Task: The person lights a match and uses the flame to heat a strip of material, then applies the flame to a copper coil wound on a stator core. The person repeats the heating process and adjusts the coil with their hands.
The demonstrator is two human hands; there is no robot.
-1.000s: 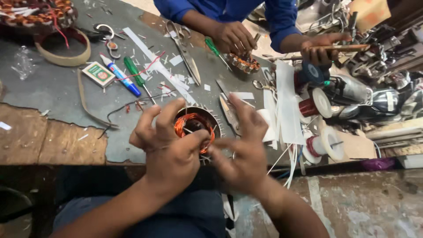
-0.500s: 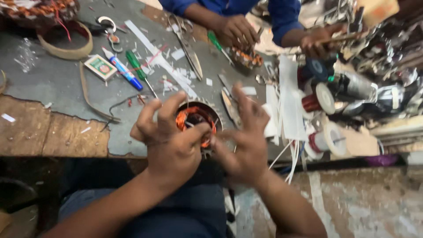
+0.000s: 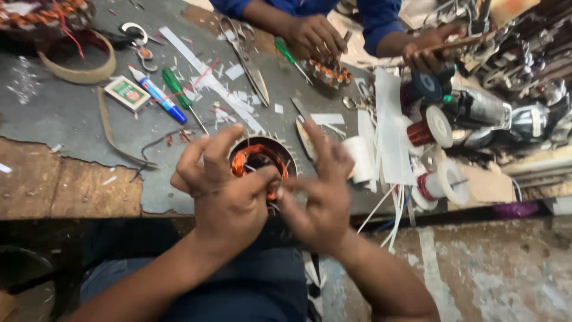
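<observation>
Your left hand [image 3: 223, 191] and right hand [image 3: 319, 191] are both closed in on the round motor stator [image 3: 260, 160] with its copper-orange winding, which sits at the near edge of the desk [image 3: 53, 119] just in front of you; the left thumb and fingers pinch at the near rim of the winding, and the right fingertips meet them there, index finger raised; motion blur hides whether a wire end is pinched between them. The stator overhangs the desk edge, so a hard tug could likely tip it into your lap; thin winding wire may kink or snap if pulled sideways; white paper strips [image 3: 387, 137] and the red wire spools [image 3: 430, 126] lie just to your right, near enough for a sweeping elbow to scatter; another person's hands [image 3: 313, 36] work across the desk beside the scissors [image 3: 247, 59], well apart from yours.
</observation>
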